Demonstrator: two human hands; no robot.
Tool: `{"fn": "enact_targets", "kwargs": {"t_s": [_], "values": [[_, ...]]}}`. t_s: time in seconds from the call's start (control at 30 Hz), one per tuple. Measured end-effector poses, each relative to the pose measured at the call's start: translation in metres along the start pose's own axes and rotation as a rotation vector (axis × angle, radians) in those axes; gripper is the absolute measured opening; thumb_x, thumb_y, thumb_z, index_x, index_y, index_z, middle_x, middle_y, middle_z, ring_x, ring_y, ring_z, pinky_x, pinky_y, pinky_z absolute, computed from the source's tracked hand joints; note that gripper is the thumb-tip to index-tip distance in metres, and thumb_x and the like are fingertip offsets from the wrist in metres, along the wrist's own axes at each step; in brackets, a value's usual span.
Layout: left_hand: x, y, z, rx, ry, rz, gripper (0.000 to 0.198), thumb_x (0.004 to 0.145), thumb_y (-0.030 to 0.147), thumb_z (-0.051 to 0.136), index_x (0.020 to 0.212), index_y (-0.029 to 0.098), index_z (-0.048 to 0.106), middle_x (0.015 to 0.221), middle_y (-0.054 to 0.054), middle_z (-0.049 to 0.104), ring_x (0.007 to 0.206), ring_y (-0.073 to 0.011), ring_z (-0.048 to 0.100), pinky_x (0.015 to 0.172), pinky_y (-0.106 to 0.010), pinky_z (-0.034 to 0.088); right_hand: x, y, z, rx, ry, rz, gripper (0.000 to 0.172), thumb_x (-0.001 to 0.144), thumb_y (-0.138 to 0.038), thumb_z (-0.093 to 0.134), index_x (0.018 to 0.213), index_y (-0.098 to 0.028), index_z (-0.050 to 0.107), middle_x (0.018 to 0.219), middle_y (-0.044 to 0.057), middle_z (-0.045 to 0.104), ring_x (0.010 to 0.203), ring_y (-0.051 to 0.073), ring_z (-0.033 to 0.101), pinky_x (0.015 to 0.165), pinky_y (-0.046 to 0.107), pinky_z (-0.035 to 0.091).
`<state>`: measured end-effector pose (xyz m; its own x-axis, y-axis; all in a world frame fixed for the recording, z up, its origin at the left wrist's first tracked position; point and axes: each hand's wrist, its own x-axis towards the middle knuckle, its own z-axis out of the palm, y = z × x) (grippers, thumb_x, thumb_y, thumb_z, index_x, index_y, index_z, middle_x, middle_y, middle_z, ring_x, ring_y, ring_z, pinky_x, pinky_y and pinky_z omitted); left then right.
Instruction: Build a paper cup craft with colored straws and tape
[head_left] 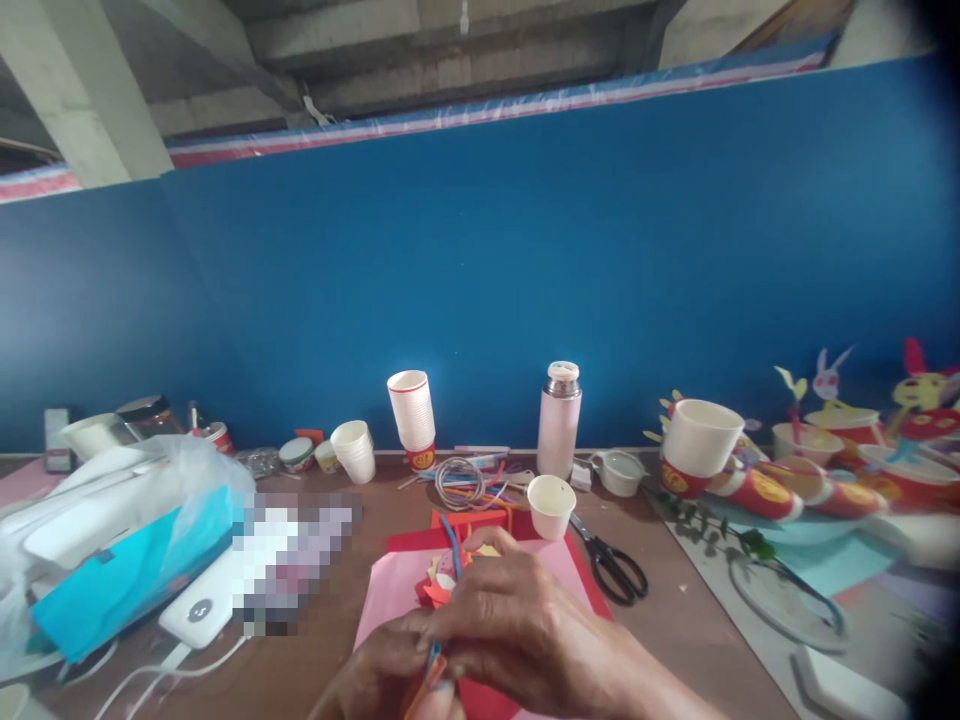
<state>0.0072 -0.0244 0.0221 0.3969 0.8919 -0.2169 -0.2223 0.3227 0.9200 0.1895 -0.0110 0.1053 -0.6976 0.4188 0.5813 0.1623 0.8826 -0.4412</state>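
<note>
My left hand [382, 665] is low in the middle, closed around a thin blue and orange piece [429, 682], perhaps pipe cleaner or paper. Arched over it from the right, my right hand [525, 615] has its fingers bent down onto the same piece, and the fingertips of both hands meet. Just beyond the fingers, a red and yellow paper cut-out [439, 583] with a blue pipe cleaner [453, 545] shows in part; my hands cover the rest. Beneath the hands lie pink paper [382, 595] and red paper [397, 543].
Black-handled scissors [619, 572] and a white paper cup [551, 507] lie close by. Behind stand stacked cups [412, 415], a pink thermos [559, 425] and a pipe-cleaner bundle [472, 485]. Cup crafts [795, 490] crowd the right; a power bank [214, 590] and plastic bag [210, 470] sit left.
</note>
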Motion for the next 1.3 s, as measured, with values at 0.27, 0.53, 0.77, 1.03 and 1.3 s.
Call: {"fn": "enact_targets", "kwargs": {"t_s": [0.27,0.53,0.77,1.03,1.3], "values": [[-0.003,0.011,-0.009,0.017,-0.133,-0.124,0.026,0.075,0.033,0.064,0.061,0.011,0.062,0.051,-0.002,0.060,0.057,-0.0190,0.062,0.052,-0.029,0.048,-0.002,-0.002,-0.001,0.016,0.102,-0.019,0.016,0.086,-0.026,0.054,0.101,-0.024,0.058,0.087,0.000,0.063,0.080,0.009,0.057,0.081,0.027,0.037],[0.004,0.005,0.000,0.039,-0.174,-0.160,0.030,0.084,0.028,0.053,0.112,0.017,0.053,0.113,-0.007,0.058,0.093,-0.0218,0.059,0.076,-0.041,0.050,-0.004,0.000,-0.004,0.066,0.014,-0.098,0.018,0.088,-0.024,0.051,0.106,-0.024,0.053,0.093,-0.002,0.065,0.084,0.008,0.057,0.091,0.026,0.034],[0.012,0.001,0.009,0.022,-0.196,-0.152,0.031,0.084,0.028,0.053,0.113,0.016,0.053,0.114,-0.008,0.057,0.094,-0.0218,0.058,0.077,-0.042,0.050,-0.004,0.001,-0.009,0.117,0.013,-0.099,0.014,0.088,-0.023,0.051,0.100,-0.021,0.058,0.085,-0.001,0.066,0.078,0.009,0.057,0.082,0.024,0.039],[0.015,0.002,0.009,-0.027,-0.248,-0.149,0.031,0.085,0.027,0.053,0.113,0.017,0.052,0.115,-0.009,0.056,0.095,-0.0218,0.058,0.078,-0.042,0.050,-0.005,0.002,-0.012,0.138,0.022,-0.114,0.012,0.085,-0.022,0.055,0.096,-0.018,0.061,0.088,0.001,0.067,0.081,0.009,0.059,0.086,0.026,0.037],[0.009,0.010,0.011,-0.188,-0.262,-0.121,0.036,0.065,0.045,0.068,0.060,0.009,0.064,0.047,-0.006,0.064,0.038,-0.0119,0.052,0.038,-0.021,0.036,-0.003,0.011,-0.008,0.254,0.055,0.091,0.008,0.077,-0.018,0.063,0.084,-0.015,0.065,0.081,0.002,0.068,0.077,0.011,0.059,0.080,0.026,0.040]]}}
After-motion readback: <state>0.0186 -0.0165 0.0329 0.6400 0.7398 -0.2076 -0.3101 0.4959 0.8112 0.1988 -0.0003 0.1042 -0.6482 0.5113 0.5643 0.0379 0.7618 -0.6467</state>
